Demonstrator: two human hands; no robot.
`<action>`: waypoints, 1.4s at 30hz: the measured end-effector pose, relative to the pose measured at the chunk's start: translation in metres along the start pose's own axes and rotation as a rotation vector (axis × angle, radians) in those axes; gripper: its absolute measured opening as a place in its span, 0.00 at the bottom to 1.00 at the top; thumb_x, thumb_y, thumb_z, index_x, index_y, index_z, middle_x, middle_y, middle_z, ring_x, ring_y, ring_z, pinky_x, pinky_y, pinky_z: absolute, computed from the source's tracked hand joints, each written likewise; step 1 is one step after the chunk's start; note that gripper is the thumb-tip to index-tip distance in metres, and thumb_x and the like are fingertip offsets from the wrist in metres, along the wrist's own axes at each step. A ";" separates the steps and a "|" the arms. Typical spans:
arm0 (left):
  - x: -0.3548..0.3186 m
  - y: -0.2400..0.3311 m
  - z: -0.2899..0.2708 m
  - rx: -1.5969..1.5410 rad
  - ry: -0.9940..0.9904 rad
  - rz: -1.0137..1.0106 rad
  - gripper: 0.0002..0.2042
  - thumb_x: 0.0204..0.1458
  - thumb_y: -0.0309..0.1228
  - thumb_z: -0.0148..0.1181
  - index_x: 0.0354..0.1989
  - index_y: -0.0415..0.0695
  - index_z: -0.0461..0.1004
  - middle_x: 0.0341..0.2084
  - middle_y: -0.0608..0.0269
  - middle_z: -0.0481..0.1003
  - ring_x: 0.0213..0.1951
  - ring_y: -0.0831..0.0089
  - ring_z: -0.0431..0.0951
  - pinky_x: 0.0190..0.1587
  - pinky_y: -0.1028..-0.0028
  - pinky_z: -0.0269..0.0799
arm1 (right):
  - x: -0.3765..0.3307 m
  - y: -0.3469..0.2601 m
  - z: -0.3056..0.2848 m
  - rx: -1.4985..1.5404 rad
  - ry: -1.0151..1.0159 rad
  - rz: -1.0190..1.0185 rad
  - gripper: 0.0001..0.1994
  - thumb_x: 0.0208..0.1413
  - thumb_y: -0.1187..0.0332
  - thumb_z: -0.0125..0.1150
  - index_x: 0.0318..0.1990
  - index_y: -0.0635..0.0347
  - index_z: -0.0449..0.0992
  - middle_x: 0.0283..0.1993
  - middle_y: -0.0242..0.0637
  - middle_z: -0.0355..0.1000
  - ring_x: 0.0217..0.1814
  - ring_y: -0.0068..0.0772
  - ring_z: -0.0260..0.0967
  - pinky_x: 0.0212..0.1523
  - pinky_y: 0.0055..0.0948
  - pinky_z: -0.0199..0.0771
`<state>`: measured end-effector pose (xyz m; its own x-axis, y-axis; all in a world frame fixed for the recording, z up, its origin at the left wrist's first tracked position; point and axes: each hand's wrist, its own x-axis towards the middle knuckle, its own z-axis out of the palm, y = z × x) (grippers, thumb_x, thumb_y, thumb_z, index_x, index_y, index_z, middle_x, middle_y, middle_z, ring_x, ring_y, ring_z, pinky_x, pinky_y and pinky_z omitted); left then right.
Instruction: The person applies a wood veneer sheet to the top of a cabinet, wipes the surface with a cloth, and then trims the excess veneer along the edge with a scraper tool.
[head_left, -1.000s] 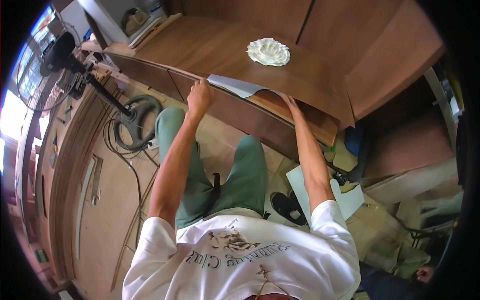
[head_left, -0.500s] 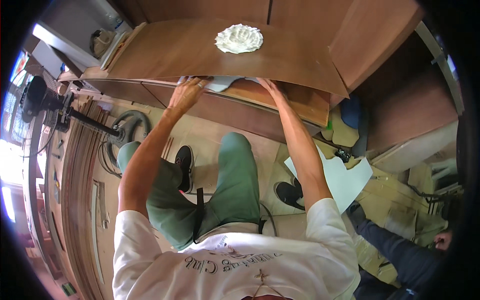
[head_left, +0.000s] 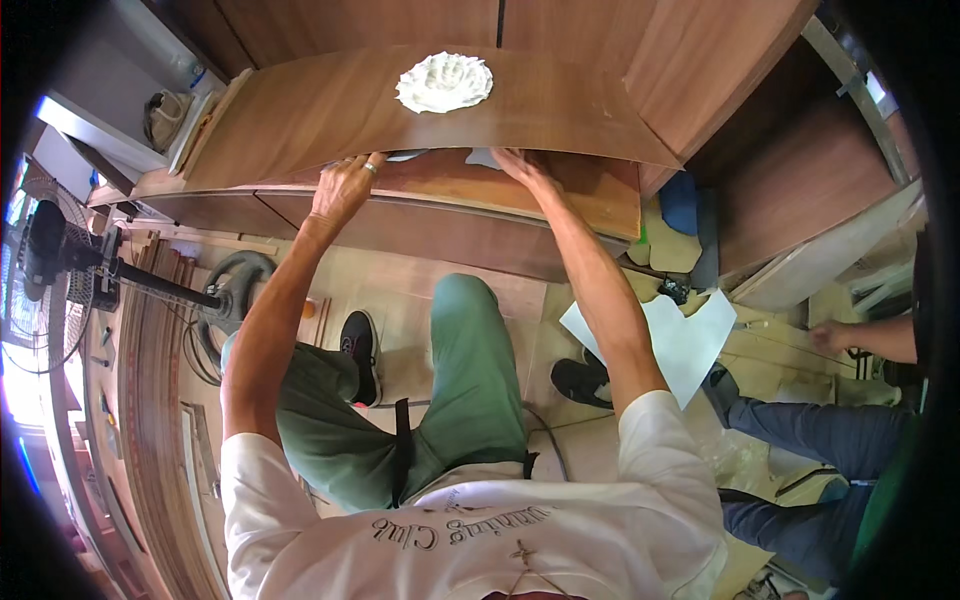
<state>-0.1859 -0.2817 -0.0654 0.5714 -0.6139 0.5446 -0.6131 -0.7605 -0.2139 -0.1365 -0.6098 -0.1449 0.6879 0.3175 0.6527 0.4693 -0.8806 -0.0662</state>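
A thin brown wood-grain sheet lies over a low cabinet, its front edge bowed up from the orange-brown board below. My left hand, with a ring, is at that front edge, knuckles up; its fingertips go out of sight beneath the sheet. Further right, my right hand reaches under the same edge with fingers stretched forward, their tips hidden. Next to it, a pale grey-white piece shows in the gap; another pale sliver lies near my left hand. On top of the sheet sits a white, ruffled round mass.
A black standing fan is at left beside stacked wood strips. A cut white sheet lies on the floor at right. Another person's hand and legs are at the right. Tall brown panels stand behind the cabinet.
Both hands have shifted slightly left in view, and less of the pale piece shows beneath the sheet. At right, the other person's arm and legs show more.
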 end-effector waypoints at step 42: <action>0.010 -0.016 -0.022 -0.127 -0.155 -0.039 0.13 0.51 0.24 0.50 0.45 0.45 0.69 0.29 0.52 0.77 0.34 0.55 0.79 0.32 0.60 0.75 | 0.023 -0.058 -0.062 0.125 -0.272 -0.140 0.16 0.60 0.55 0.54 0.47 0.55 0.73 0.55 0.44 0.68 0.58 0.51 0.66 0.56 0.45 0.67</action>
<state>-0.1829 -0.2710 -0.0389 0.6672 -0.6170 0.4173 -0.6472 -0.7576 -0.0853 -0.1820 -0.5735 -0.0796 0.7266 0.5297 0.4375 0.6225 -0.7770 -0.0931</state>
